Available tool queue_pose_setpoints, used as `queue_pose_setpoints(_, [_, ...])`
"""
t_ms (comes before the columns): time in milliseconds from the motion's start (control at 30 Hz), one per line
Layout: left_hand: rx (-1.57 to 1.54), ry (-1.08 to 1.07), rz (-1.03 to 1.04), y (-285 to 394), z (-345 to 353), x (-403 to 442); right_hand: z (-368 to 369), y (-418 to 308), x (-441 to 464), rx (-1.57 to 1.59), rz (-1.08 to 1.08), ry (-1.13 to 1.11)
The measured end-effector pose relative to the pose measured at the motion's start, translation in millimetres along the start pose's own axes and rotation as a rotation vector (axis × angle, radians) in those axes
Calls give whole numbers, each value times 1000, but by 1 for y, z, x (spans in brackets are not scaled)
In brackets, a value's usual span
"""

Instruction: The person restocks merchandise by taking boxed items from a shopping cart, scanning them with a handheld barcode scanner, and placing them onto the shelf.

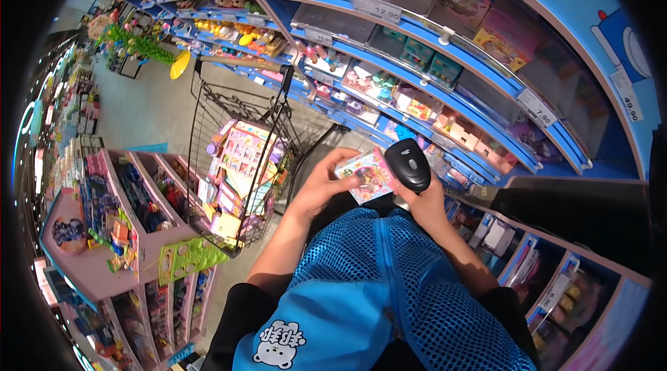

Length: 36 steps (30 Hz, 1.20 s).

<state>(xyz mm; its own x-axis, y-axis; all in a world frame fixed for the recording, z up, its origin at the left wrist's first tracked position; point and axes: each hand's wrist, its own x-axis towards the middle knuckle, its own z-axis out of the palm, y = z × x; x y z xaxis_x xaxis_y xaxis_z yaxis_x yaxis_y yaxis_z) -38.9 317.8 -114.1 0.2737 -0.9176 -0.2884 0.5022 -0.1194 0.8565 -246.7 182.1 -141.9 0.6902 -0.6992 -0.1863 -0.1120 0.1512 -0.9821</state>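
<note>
My left hand (pixel 318 185) holds a small, colourful cardboard box (pixel 366 175) with cartoon pictures, its thumb lying across the front. In my right hand (pixel 425 205) is a black handheld barcode scanner (pixel 408 165), close beside the box's right edge. Whether the right fingers also touch the box, I cannot tell. Both hands are in front of my blue mesh vest (pixel 347 246). To the left of my hands stands a black wire shopping cart (pixel 285 81), loaded with boxed toys (pixel 244 152) and other packages.
Curved blue shelves (pixel 410 17) with boxed toys and price tags rise ahead and to the right. A pink display unit (pixel 156 249) with bins of toys stands left of the cart. Lower shelves (pixel 597 267) are close on my right. Grey floor (pixel 149 110) shows beyond the cart.
</note>
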Motion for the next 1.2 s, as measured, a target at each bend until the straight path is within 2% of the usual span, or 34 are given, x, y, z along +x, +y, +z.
queue_pose_setpoints(67, [-37,-24,13,14,-8,10,2,-3,3,-29,-12,-11])
queue_pose_setpoints(167, [172,-163,-87,27,-28,25,11,-18,9,-161,-145,-13])
queue_pose_setpoints(233, [361,-268,-99,45,-30,32,14,-13,11,-209,-141,11])
queue_pose_setpoints(400, [526,-394,-25,50,-38,52,30,-22,22,-282,-126,10])
queue_pose_setpoints(433, [683,-469,-38,55,-42,61,34,-26,26,-274,-123,12])
queue_pose_setpoints(500, [791,-502,50,65,-43,74,41,-32,33,-293,-119,60])
queue_pose_setpoints(600, [836,-520,51,97,-48,92,57,-41,43,-249,-183,179])
queue_pose_setpoints(633, [779,-475,82,107,-48,95,62,-44,46,-226,-216,226])
queue_pose_setpoints(700, [870,-404,241,133,-55,104,67,-42,52,-156,-166,281])
queue_pose_setpoints(767, [826,-389,317,158,-67,116,71,-39,56,-127,-122,329])
queue_pose_setpoints(833, [609,-374,383,177,-71,127,73,-37,60,-136,-89,375])
queue_pose_setpoints(900, [521,-413,534,201,-62,141,77,-31,61,-133,-78,402])
queue_pose_setpoints(933, [464,-413,545,208,-56,149,80,-33,60,-141,-85,413])
queue_pose_setpoints(1033, [443,-563,604,224,-27,183,91,-33,60,-116,-94,431])
queue_pose_setpoints(1100, [602,-664,831,231,-2,211,97,-33,60,-130,-114,449])
queue_pose_setpoints(1200, [698,-645,808,239,35,238,104,-31,56,-183,-173,492])
